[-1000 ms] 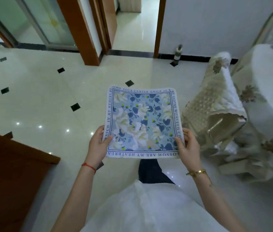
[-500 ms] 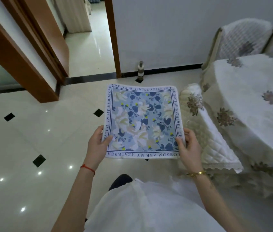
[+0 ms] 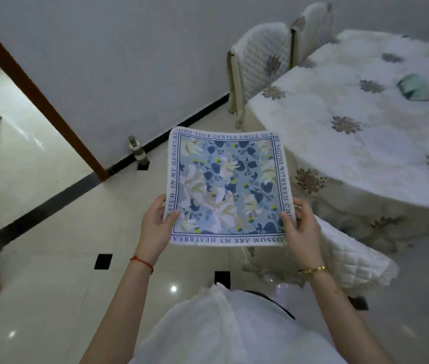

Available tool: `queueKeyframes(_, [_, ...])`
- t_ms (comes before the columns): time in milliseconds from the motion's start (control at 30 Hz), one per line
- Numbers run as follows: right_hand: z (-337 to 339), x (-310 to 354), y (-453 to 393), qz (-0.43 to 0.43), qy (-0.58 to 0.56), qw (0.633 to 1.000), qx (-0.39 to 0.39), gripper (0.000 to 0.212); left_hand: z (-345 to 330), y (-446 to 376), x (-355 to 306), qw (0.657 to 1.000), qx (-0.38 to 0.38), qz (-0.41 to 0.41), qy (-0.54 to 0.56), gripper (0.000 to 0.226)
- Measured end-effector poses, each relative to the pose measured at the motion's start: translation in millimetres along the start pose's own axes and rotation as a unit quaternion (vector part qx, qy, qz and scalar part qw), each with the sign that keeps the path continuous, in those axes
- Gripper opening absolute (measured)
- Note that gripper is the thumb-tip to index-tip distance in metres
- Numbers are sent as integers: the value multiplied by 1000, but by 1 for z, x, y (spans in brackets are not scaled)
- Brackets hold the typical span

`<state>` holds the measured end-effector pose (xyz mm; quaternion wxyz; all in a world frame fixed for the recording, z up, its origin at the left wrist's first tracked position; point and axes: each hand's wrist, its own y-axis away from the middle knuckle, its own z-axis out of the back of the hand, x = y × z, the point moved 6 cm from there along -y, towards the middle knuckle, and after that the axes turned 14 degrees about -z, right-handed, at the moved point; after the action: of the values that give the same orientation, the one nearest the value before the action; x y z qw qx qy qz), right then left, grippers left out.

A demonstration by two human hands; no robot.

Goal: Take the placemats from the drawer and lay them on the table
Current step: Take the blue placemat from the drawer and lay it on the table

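Since a second ago the view has swung right: doorway slides off left, table (image 3: 366, 143) now fills the right side, nearly in reach. Grip on the placemat unchanged.

Nearest me: left hand (image 3: 155, 224) and right hand (image 3: 302, 227) each pinch a near corner of the placemat (image 3: 228, 187), thumbs on the printed face, fingers curled under, clamped on the cloth. Mat hangs out flat in front of me, over the floor, just left of the table edge, not touching it.

Step in hand: carry it over and lay it down. My read: keep both corners taut so the far edge doesn't droop, clear the quilted chair cover (image 3: 350, 256) below my right wrist, land the far edge first, then lower the near edge and release. Avoid the green object (image 3: 414, 88) further back on the tablecloth.

Mat itself: square, soft, slightly bowed; white border with dark lettering, blue field, pale flowers, small yellow dots. Looks like one layer from here, can't be sure.
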<state>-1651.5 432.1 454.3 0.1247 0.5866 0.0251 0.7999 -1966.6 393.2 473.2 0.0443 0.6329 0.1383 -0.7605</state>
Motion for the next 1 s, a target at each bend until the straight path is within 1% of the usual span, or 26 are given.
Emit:
queueKeyframes(167, [9,6,-22,-28,9,995,-100,24,-27,-80,11,996,90,-18,-10,30])
queueKeyframes(367, [38,7,-62,-72,-5,981,-182,26,-95,-156,17,985,168,-43,-9,30])
queueKeyframes(533, [75,3,-109,-94,-23,970,-222,24,-168,-211,14,979,201,-39,14,30])
queueKeyframes(667, [109,-6,-147,-110,-22,960,-256,26,-229,-247,18,971,237,-35,17,31])
queueKeyframes(800, [138,-16,-184,-120,-18,955,-270,24,-290,-280,20,960,274,-48,21,29])
queueKeyframes(900, [155,-26,-211,-136,-26,948,-286,24,-331,-309,34,950,306,-60,-7,39])
queueKeyframes(1000, [170,-40,-240,-162,-13,936,-312,24,-372,-340,64,942,329,-49,-33,57])
